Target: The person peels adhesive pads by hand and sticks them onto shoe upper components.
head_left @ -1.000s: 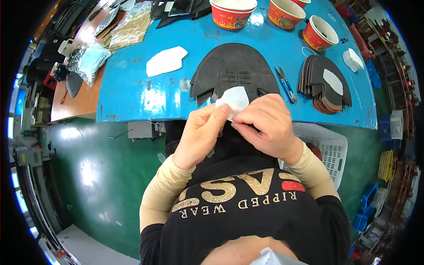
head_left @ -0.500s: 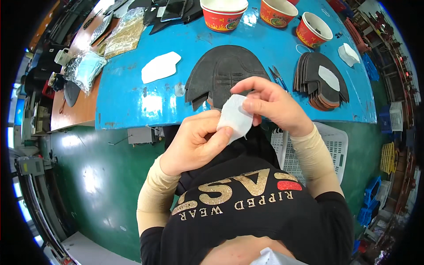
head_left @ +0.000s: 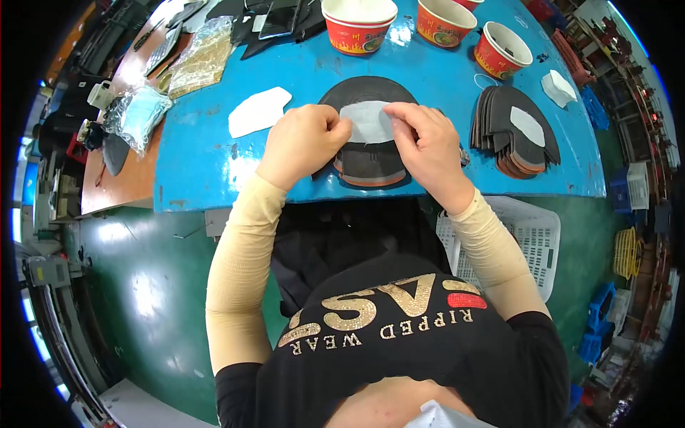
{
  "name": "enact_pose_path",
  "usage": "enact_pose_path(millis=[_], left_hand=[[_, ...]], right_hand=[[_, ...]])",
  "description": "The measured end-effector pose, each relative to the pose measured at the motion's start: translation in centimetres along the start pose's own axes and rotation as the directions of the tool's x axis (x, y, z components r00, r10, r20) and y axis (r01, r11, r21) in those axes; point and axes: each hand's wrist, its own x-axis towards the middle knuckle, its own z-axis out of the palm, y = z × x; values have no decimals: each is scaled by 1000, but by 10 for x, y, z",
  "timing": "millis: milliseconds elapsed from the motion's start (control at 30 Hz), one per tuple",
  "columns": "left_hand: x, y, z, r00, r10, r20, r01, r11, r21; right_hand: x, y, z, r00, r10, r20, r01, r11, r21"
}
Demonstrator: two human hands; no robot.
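Observation:
A small white fabric patch (head_left: 367,121) is stretched between my two hands over a dark, rounded leather piece (head_left: 371,165) at the table's near edge. My left hand (head_left: 303,143) is closed, its thumb and fingers pinching the patch's left end. With thumb and forefinger, my right hand (head_left: 432,150) grips the right end. I cannot tell whether the patch's middle touches the leather. To the right, a fanned stack of similar dark pieces (head_left: 492,127) has another white patch (head_left: 526,126) lying on top.
White sheets (head_left: 260,112) lie left of my hands on the blue table (head_left: 193,171). Red paper bowls (head_left: 359,36) stand at the back. A folded white piece (head_left: 559,88) is at the right. Below the table sits a white plastic basket (head_left: 531,242).
Both hands have moved forward, away from my body, carrying the white patch over the leather piece. The patch has turned from tilted to nearly level, and my hands are farther apart.

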Motion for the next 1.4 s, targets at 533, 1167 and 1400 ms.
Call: enact_pose_path(millis=[533,1167,1400], left_hand=[[-14,0,17,925,283,-255,-200,931,305],[-46,-25,4,881,466,83,-447,761,471],[-69,-32,7,895,341,-287,-224,901,372]], right_hand=[[-7,15,-15,983,-181,41,186,962,-200],[-33,-12,-17,850,-191,491,323,925,-200],[-15,24,-28,998,-50,33,57,960,-273]])
